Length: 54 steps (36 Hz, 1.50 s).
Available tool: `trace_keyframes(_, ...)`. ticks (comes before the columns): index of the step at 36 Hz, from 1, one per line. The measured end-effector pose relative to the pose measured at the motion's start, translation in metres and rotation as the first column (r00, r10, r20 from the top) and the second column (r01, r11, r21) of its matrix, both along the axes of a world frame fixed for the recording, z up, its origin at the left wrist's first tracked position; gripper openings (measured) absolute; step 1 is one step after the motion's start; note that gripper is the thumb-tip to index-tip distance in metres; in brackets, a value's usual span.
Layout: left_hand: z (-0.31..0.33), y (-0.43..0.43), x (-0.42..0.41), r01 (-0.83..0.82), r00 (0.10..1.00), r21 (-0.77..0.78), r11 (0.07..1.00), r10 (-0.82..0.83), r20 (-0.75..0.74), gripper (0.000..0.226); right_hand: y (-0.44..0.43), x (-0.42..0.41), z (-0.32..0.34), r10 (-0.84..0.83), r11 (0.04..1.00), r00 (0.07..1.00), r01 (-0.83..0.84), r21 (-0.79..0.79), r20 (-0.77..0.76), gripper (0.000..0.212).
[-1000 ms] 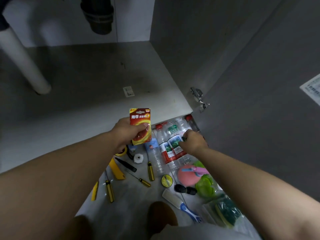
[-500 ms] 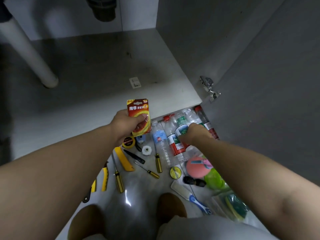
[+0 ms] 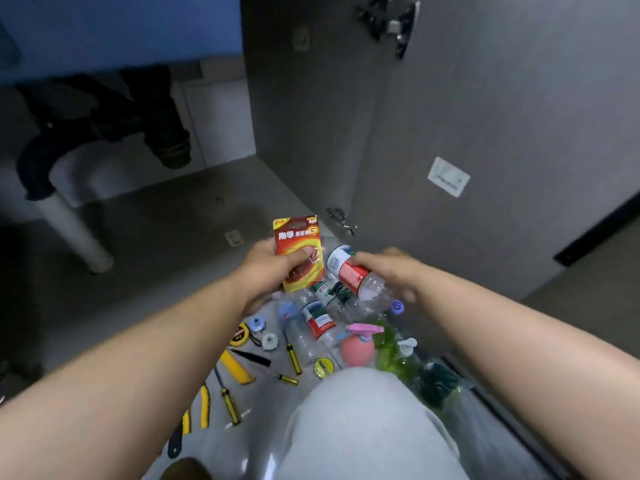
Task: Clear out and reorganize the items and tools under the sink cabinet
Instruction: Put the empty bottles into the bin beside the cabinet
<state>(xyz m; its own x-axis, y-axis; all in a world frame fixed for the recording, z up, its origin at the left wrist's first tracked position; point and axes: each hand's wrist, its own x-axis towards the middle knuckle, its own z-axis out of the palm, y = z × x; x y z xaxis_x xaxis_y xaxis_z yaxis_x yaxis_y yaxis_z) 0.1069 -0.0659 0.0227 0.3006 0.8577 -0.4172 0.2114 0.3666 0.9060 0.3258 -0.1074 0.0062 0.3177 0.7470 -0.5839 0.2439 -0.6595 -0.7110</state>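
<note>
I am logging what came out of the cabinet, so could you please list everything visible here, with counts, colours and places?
battery pack: one, red and yellow, in the left hand
held bottle: one, clear with red label, in the right hand
floor bottles: at least three, clear, lying below the hands
screwdrivers: three, yellow and black, on the floor
tape measure: one, yellow and black, floor, left of the bottles
pliers: one, yellow handles, floor, lower left
spray bottle: one, pink, floor, right of the screwdrivers
drain pipe: one, white, inside cabinet, left
left hand: grips the battery pack
right hand: grips the held bottle
</note>
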Motion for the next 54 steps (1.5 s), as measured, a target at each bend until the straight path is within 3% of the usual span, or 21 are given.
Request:
trace_keyframes(4,0.039,-0.029,0.04,0.114,0.993,-0.012,0.993,-0.114,-0.016,0.018,-0.063,0.029,0.036,-0.061,0.996,0.992,0.069,0.065,-0.115,0.05)
trace_keyframes(9,0.08,-0.074,0.097,0.28,0.959,-0.016,0.96,-0.28,-0.051,0.017,-0.162,0.068,0.065,-0.085,0.986,0.947,0.125,0.114,-0.308,0.034)
trace_keyframes(13,0.092,-0.127,0.14,0.422,0.904,-0.014,0.907,-0.422,-0.074,0.013,-0.255,0.099,0.073,-0.086,0.979,0.926,0.146,0.14,-0.368,0.049)
trace_keyframes(19,0.07,-0.222,0.18,0.546,0.838,0.032,0.837,-0.546,-0.014,0.016,-0.39,0.125,0.065,-0.179,0.949,0.931,0.249,0.193,-0.319,0.068)
trace_keyframes(24,0.049,-0.275,0.191,0.56,0.828,0.073,0.826,-0.561,0.0,0.013,-0.457,0.131,0.027,-0.304,0.948,0.952,0.305,0.092,-0.029,0.064)
trace_keyframes(26,0.051,-0.282,0.196,0.605,0.795,0.113,0.788,-0.605,-0.033,0.014,-0.466,0.129,0.005,-0.363,0.931,0.93,0.359,0.066,0.056,0.062)
trace_keyframes(31,0.042,-0.289,0.196,0.676,0.736,0.118,0.727,-0.662,-0.14,0.007,-0.463,0.124,-0.052,-0.552,0.833,0.831,0.547,0.08,0.069,0.06)
trace_keyframes(37,0.028,-0.28,0.195,0.658,0.748,0.072,0.75,-0.639,-0.177,0.009,-0.44,0.116,-0.103,-0.584,0.79,0.756,0.613,-0.007,0.296,0.056)
trace_keyframes(41,0.02,-0.274,0.193,0.656,0.751,0.07,0.752,-0.64,-0.161,0.011,-0.426,0.113,-0.128,-0.677,0.703,0.69,0.709,-0.051,0.257,0.053)
trace_keyframes(49,0.012,-0.27,0.2,0.673,0.734,0.014,0.74,-0.665,-0.14,0.009,-0.417,0.117,-0.144,-0.572,0.757,0.77,0.629,-0.179,0.283,0.069)
trace_keyframes(52,0.009,-0.27,0.204,0.691,0.715,-0.009,0.723,-0.684,-0.142,0.014,-0.417,0.118,-0.132,-0.567,0.759,0.776,0.623,-0.192,0.278,0.058)
trace_keyframes(54,0.009,-0.272,0.206,0.703,0.702,-0.016,0.711,-0.697,-0.148,0.02,-0.418,0.118,-0.117,-0.614,0.743,0.728,0.664,-0.088,0.306,0.044)
